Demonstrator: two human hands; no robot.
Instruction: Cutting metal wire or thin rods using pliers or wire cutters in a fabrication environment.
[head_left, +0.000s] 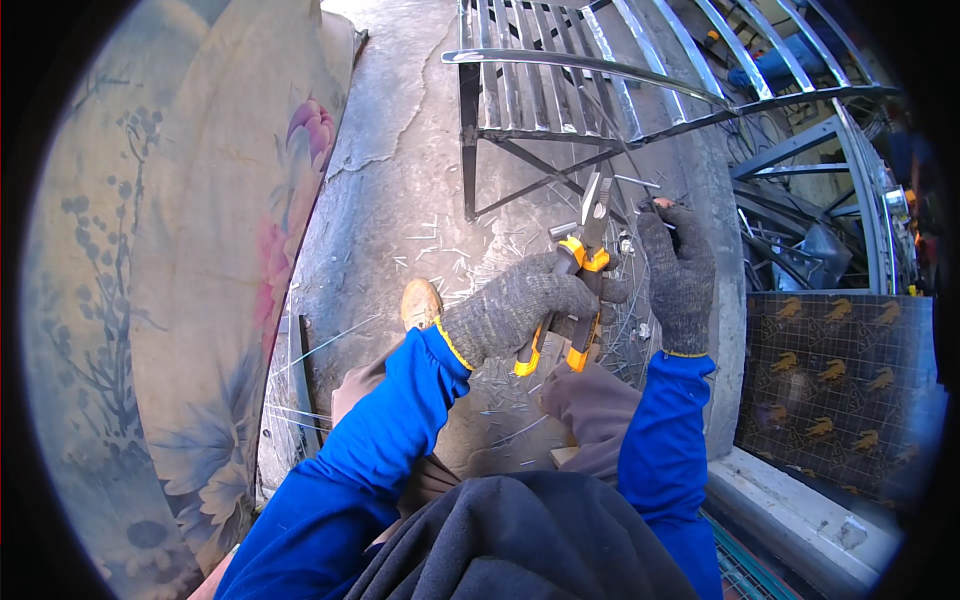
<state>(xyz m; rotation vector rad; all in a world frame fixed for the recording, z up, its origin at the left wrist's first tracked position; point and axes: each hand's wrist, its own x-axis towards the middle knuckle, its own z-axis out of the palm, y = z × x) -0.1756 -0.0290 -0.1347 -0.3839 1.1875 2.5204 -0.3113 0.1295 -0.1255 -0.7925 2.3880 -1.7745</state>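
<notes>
Your left hand, in a grey knit glove, is closed around the orange-and-yellow handles of the pliers, and the metal jaws point up and slightly to the right, away from you. Your right hand, also gloved, is raised just beside the pliers' head, with the fingers pinched on a thin wire near the jaw tips; whether the jaws really bite the wire I cannot tell. Both sleeves are blue. Below the hands the concrete floor is covered with many short wire pieces, and your shoe rests among them. A metal frame with bars stands beyond the hands, and a floral panel leans at your left.
</notes>
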